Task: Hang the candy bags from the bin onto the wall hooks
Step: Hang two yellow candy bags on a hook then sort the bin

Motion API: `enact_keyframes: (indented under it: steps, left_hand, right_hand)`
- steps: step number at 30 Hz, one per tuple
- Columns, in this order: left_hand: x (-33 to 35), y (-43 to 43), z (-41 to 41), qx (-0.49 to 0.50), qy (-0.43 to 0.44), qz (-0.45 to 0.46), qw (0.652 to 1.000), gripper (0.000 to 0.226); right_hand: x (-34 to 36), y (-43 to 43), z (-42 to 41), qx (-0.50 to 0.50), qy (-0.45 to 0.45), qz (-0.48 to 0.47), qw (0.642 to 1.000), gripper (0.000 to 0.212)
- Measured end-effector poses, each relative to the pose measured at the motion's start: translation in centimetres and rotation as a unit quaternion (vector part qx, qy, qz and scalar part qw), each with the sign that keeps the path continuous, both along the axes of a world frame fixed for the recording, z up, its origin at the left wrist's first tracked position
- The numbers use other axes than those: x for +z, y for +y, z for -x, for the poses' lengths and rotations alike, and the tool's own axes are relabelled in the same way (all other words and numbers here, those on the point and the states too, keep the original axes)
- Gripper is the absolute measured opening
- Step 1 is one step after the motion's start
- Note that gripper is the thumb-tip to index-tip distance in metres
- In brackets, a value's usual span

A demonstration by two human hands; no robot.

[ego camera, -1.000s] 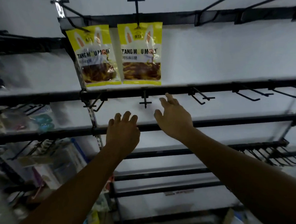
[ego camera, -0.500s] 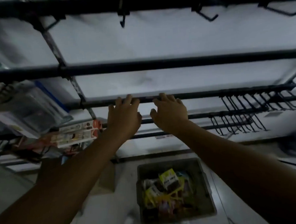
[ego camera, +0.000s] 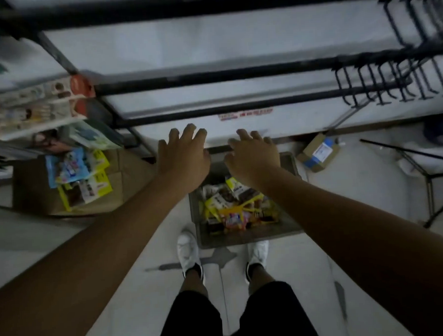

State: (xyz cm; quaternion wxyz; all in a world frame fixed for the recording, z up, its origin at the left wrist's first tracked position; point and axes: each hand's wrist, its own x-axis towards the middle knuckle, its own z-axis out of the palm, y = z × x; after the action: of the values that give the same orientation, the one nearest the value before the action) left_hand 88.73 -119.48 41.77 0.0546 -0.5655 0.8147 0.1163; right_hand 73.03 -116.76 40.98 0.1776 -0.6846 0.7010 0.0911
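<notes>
A grey bin (ego camera: 247,236) stands on the floor just in front of my feet, holding several candy bags (ego camera: 234,205) in yellow, brown and orange wrappers. My left hand (ego camera: 182,158) and my right hand (ego camera: 252,156) hover side by side above the bin's far end, palms down, fingers spread and relaxed, holding nothing. Black wall rails run across the white wall above, with a cluster of empty black hooks (ego camera: 390,87) at the upper right. The two hung yellow bags are out of view.
A cardboard box (ego camera: 36,187) at the left carries more snack bags on top. Stocked shelves (ego camera: 37,105) fill the left edge. A small taped carton (ego camera: 318,152) lies on the floor at the right, beside a black metal frame (ego camera: 426,177).
My view has swung down from the hung yellow bags to the floor bin. Both hands have dropped with it and now hover over the bin, still holding nothing.
</notes>
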Motion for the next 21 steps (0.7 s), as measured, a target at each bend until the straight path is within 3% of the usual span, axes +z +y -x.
enact_keyframes:
  steps: [6,21]
  left_hand:
    - [-10.9,1.9,0.9,-0.010,0.005,-0.063,0.998,0.047]
    - [-37.8,6.5,1.0,-0.011,-0.005,-0.189,0.982,0.046]
  right_hand:
    - [-11.1,2.5,1.0,-0.013,-0.021,-0.087,0.996,0.052]
    - [-37.8,8.7,3.6,-0.068,-0.062,-0.186,0.978,0.052]
